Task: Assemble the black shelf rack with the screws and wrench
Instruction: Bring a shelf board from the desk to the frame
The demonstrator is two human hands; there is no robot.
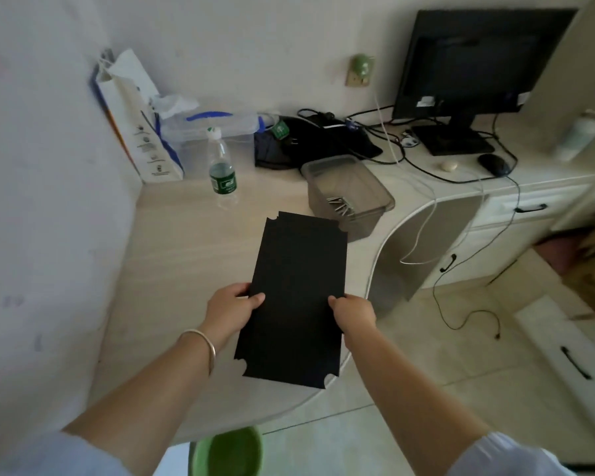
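A flat black shelf panel with notched corners is held over the desk, near its rounded front edge. My left hand grips the panel's left edge with the thumb on top. My right hand grips the right edge, thumb on top as well. Just beyond the panel stands a grey translucent plastic bin holding several metal screws. No wrench shows anywhere.
A water bottle stands left of the bin. Further back are a clear box with tissue, a paper bag, a black bundle with cables, a monitor and a mouse. A green stool sits below.
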